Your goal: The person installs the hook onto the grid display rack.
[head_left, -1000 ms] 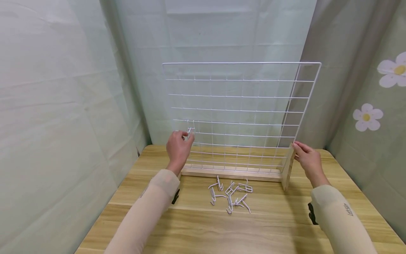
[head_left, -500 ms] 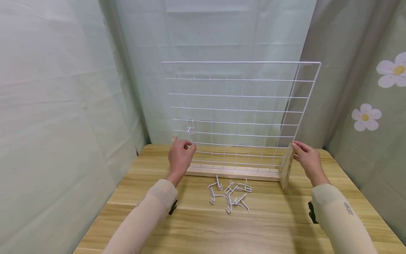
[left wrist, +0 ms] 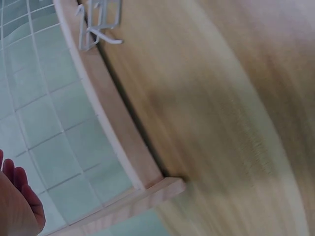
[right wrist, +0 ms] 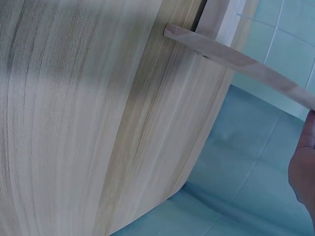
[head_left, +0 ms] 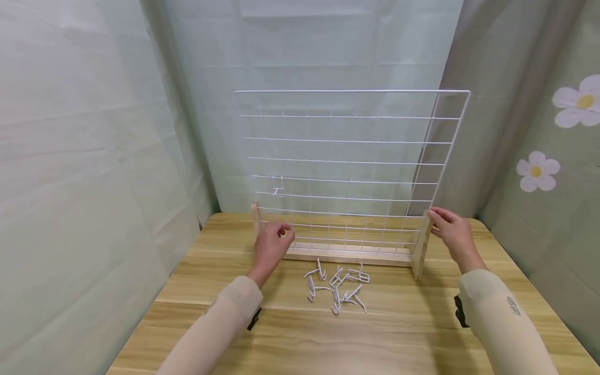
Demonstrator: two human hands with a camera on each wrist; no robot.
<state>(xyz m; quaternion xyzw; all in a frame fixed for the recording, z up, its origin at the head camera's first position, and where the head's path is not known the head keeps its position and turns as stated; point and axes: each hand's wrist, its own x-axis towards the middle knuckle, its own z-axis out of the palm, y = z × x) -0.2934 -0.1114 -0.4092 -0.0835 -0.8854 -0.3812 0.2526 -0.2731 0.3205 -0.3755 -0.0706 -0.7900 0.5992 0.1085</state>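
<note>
A white wire grid panel (head_left: 351, 91) stands upright in a wooden stand (head_left: 347, 255). One white hook (head_left: 278, 192) hangs from the panel's wires at the left. My left hand (head_left: 274, 244), holding nothing, is below that hook, near the stand's left end, its fingers loosely bent; the left wrist view has part of the hand (left wrist: 19, 201) at its edge. At the other end, my right hand (head_left: 453, 234) pinches the top of the stand's right upright (head_left: 422, 245). In the right wrist view only part of this hand (right wrist: 305, 169) shows, at the upright's end.
Several white wire hooks (head_left: 336, 297) lie loosely together on the wood-grain table (head_left: 394, 338), in front of the stand. Pale green cloth (head_left: 328, 41) hangs behind the table, and flower-printed cloth (head_left: 539, 224) hangs at the right.
My left hand has let go of the hook, which stays on the panel, and has moved down toward the table. The right hand keeps its hold on the stand.
</note>
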